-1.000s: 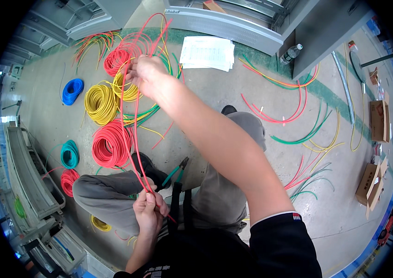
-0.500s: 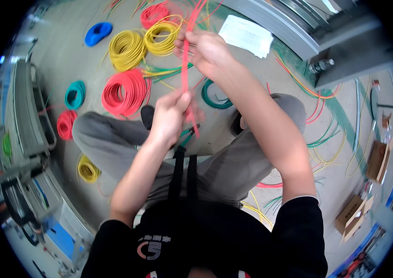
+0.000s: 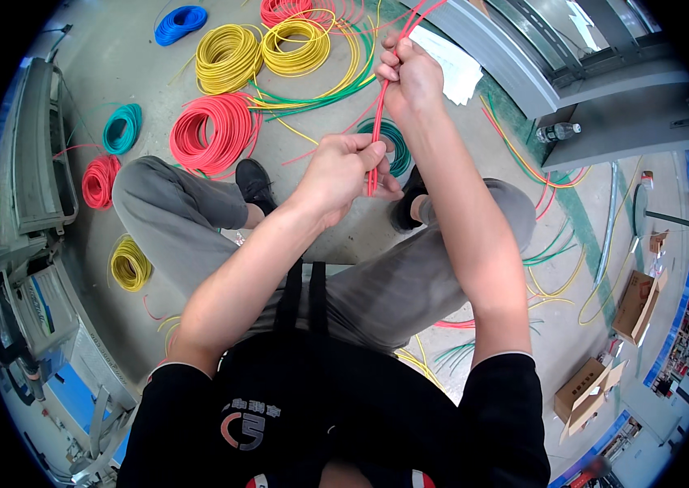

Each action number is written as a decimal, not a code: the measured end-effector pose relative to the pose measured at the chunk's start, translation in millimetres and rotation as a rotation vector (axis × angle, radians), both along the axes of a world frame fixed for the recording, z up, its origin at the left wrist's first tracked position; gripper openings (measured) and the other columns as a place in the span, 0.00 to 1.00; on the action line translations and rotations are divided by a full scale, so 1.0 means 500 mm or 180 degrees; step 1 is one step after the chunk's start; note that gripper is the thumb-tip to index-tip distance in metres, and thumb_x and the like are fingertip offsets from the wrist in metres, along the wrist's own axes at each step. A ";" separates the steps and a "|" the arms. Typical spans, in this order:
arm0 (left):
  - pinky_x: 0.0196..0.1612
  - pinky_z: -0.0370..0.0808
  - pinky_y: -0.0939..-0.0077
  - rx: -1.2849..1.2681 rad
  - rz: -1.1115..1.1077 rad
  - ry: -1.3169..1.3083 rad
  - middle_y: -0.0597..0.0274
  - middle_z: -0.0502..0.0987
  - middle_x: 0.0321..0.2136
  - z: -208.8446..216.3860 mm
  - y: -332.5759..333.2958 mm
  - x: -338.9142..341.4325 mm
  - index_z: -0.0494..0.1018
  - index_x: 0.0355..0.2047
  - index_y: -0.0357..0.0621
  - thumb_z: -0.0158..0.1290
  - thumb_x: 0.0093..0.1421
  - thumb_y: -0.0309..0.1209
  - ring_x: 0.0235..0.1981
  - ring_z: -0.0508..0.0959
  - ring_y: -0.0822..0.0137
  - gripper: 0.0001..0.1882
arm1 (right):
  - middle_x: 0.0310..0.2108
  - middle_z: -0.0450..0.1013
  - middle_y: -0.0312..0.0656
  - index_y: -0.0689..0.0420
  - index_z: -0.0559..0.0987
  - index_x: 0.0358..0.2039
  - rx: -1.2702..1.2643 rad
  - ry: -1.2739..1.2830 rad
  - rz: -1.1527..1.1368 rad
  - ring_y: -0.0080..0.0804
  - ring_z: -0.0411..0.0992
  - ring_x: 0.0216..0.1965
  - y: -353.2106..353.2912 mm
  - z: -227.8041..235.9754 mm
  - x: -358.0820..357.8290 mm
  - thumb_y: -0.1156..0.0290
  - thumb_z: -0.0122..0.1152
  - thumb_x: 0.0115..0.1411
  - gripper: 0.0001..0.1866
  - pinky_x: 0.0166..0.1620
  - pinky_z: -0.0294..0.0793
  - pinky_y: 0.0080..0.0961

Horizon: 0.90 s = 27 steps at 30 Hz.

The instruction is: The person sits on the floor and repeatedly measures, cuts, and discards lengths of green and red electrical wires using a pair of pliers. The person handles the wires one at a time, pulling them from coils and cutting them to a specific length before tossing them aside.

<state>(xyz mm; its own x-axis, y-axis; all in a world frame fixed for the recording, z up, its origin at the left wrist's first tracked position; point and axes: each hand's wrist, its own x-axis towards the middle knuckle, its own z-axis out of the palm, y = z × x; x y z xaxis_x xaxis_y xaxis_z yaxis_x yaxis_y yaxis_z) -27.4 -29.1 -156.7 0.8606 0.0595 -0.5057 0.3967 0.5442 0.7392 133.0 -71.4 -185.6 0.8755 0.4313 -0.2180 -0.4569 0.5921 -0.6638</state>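
A small bundle of red wires (image 3: 380,112) runs between my two hands. My left hand (image 3: 343,172) pinches it near its lower end between thumb and forefinger, while the other fingers curl loosely beneath. Farther up and to the right, my right hand (image 3: 414,77) is closed round the same wires, which stick out past it toward the top edge. Behind my hands, a dark green wire coil (image 3: 395,150) lies on the floor by my right shoe (image 3: 406,213). A big red wire coil (image 3: 213,134) rests to the left.
Yellow coils (image 3: 229,58) lie ahead, with a blue coil (image 3: 180,25) farther left. At the left are a teal coil (image 3: 121,128) and a small red one (image 3: 100,181). White papers (image 3: 452,69), a grey cabinet frame (image 3: 612,110), a plastic bottle (image 3: 558,132) and cardboard boxes (image 3: 639,305) stand at the right.
Both hands have moved to the right with the red wires. The cutting tool with green handles seen below my left hand is no longer visible.
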 end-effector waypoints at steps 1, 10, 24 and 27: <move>0.37 0.81 0.62 -0.0016 -0.0014 -0.0012 0.59 0.70 0.22 0.001 -0.003 0.000 0.68 0.38 0.25 0.42 0.67 0.29 0.25 0.78 0.61 0.14 | 0.32 0.64 0.40 0.67 0.69 0.38 0.0065 -0.0008 0.0081 0.21 0.54 0.23 -0.005 -0.008 0.009 0.72 0.38 0.68 0.12 0.21 0.56 0.16; 0.35 0.80 0.65 0.0151 0.0013 0.0015 0.62 0.69 0.19 -0.002 0.010 -0.005 0.68 0.37 0.27 0.42 0.67 0.31 0.22 0.78 0.62 0.14 | 0.32 0.67 0.43 0.67 0.70 0.38 0.0072 0.0200 -0.0054 0.23 0.58 0.23 0.005 0.020 -0.022 0.73 0.39 0.67 0.11 0.21 0.57 0.18; 0.34 0.78 0.67 0.0029 0.0076 -0.0024 0.63 0.69 0.19 -0.025 -0.009 -0.021 0.69 0.30 0.34 0.42 0.67 0.32 0.23 0.78 0.62 0.14 | 0.27 0.64 0.36 0.66 0.67 0.43 0.0113 0.0363 0.0279 0.18 0.53 0.19 -0.014 0.015 -0.028 0.72 0.38 0.67 0.12 0.20 0.53 0.14; 0.36 0.76 0.68 -0.0071 0.0195 -0.0118 0.62 0.71 0.20 -0.046 -0.039 -0.039 0.70 0.30 0.35 0.42 0.67 0.32 0.26 0.78 0.62 0.14 | 0.25 0.63 0.33 0.65 0.67 0.44 -0.0388 0.0263 0.0228 0.17 0.53 0.18 -0.014 0.031 -0.052 0.72 0.39 0.67 0.12 0.19 0.52 0.14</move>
